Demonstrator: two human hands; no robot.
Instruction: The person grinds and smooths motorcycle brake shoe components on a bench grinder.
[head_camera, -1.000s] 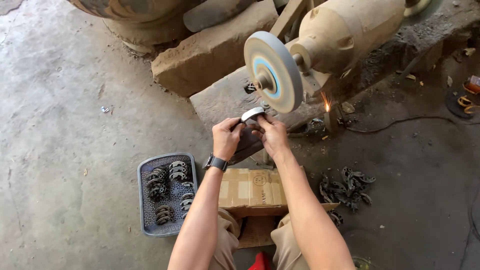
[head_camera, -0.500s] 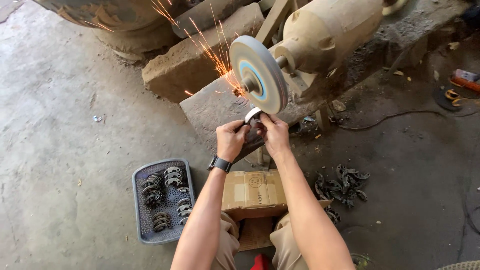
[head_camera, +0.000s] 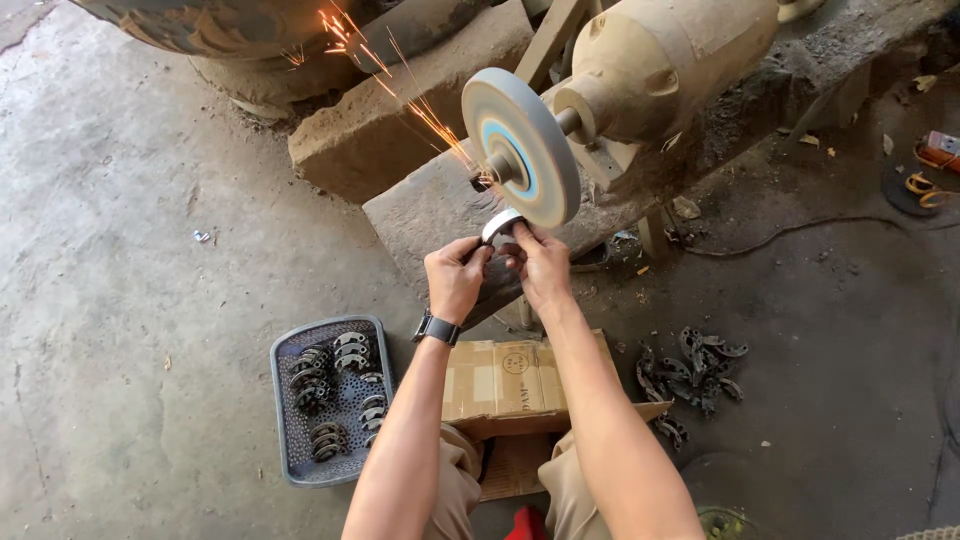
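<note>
Both hands, left (head_camera: 455, 275) & right (head_camera: 540, 262), are pinching a small curved metal piece (head_camera: 499, 224), fingers closed tight on it. They're pressing it to the bottom of the grinding wheel (head_camera: 522, 147). Sparks (head_camera: 400, 75) are flying up-left. Gray tray (head_camera: 288, 440) w/ more pieces is sitting on the floor by the cardboard box (head_camera: 520, 375).

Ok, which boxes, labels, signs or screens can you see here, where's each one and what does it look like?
Cardboard box: on the floor under the forearms, in front of the knees; brown, rectangular, flaps taped, small round dark mark on top.
Wristwatch: on the left wrist; black strap, its face turned away.
Signs or lit screens: none.
</note>
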